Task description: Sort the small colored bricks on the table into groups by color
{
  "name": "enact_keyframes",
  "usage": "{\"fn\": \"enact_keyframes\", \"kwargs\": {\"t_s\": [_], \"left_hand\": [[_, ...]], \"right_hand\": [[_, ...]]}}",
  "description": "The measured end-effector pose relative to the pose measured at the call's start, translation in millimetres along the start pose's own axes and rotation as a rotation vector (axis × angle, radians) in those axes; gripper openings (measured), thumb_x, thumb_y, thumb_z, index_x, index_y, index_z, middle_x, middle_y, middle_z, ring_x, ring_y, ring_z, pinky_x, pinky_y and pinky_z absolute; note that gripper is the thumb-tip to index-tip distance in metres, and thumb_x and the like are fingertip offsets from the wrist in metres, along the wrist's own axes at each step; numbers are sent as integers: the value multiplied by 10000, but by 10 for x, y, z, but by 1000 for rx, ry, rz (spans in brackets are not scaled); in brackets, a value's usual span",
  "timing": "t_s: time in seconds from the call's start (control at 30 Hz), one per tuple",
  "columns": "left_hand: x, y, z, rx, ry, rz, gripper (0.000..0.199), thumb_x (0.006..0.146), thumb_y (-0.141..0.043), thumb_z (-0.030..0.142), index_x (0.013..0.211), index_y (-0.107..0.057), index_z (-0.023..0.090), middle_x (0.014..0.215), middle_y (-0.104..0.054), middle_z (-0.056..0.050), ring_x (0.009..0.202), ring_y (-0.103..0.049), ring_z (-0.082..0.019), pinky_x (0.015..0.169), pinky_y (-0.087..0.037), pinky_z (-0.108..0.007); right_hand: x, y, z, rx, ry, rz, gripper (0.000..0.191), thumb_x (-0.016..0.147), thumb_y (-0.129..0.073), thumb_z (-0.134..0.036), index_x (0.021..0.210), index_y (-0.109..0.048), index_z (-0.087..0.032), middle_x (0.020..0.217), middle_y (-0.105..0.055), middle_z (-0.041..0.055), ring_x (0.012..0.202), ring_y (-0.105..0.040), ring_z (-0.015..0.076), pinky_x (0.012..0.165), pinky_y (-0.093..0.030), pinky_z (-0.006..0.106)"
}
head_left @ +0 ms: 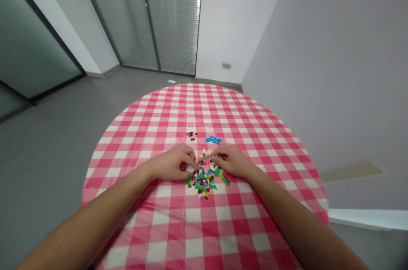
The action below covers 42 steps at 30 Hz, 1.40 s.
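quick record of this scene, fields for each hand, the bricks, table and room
left hand: left hand, fingertips at the pile, beside a white brick; holding unclear
right hand: right hand, fingertips at the pile's far edge; holding unclear
main pile: pile of small plastic bricks, mixed colours, between the hands
apart from pile: dark red bricks and blue bricks, in separate groups beyond it
surface: round table with pink-and-white gingham cloth
room: grey floor, glass doors with blinds

We count one left hand [170, 162], one right hand [231, 161], one worktop [178, 108] and three brick piles: a mixed heap [204, 181], with a dark red pile [191, 136] at eleven o'clock and a blue pile [213, 139] at one.
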<state>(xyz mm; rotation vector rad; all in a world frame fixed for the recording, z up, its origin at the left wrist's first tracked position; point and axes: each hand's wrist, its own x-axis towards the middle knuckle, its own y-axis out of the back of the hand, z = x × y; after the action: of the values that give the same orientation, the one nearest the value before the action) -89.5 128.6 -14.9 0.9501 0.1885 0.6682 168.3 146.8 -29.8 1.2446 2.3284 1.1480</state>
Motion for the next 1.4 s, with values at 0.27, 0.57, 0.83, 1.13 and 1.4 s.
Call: {"fn": "enact_keyframes", "kwargs": {"t_s": [0.27,0.57,0.83,1.13,1.4], "left_hand": [[-2,18,27,16,32,-32,205,751,-732,313,951,-744,271,924,-641,-34,915,-575,-206,882,-406,-338],[18,10,37,-14,-2,-36,127,789,-714,312,897,-747,253,889,-655,-28,855,-584,-176,863,-398,-323],[20,-1,77,34,-10,-34,136,818,-672,301,933,-734,264,865,-654,-27,837,-584,-182,835,-410,-329],[13,20,51,49,-10,-11,208,761,-602,125,888,-728,231,860,-654,-27,834,-590,-177,847,-424,-323],[11,29,72,69,-4,-32,253,755,-600,120,919,-744,247,865,-655,-35,828,-588,-184,829,-431,-324]], "right_hand": [[2,4,-6,-6,-6,-4,187,872,-573,-278,884,-739,-194,777,-725,51,691,-624,167,631,-453,261],[-1,9,-17,-6,1,2,170,859,-584,-263,870,-737,-188,760,-721,45,681,-617,160,614,-433,254],[7,27,-43,-24,13,-22,199,882,-568,-294,833,-730,-189,673,-682,30,614,-573,145,566,-397,244],[-1,26,-47,-13,8,-16,189,874,-572,-290,853,-731,-190,729,-707,45,666,-605,164,599,-429,255],[-26,65,-43,-78,78,29,178,881,-563,-282,862,-718,-198,800,-718,55,735,-623,174,668,-449,275]]}}
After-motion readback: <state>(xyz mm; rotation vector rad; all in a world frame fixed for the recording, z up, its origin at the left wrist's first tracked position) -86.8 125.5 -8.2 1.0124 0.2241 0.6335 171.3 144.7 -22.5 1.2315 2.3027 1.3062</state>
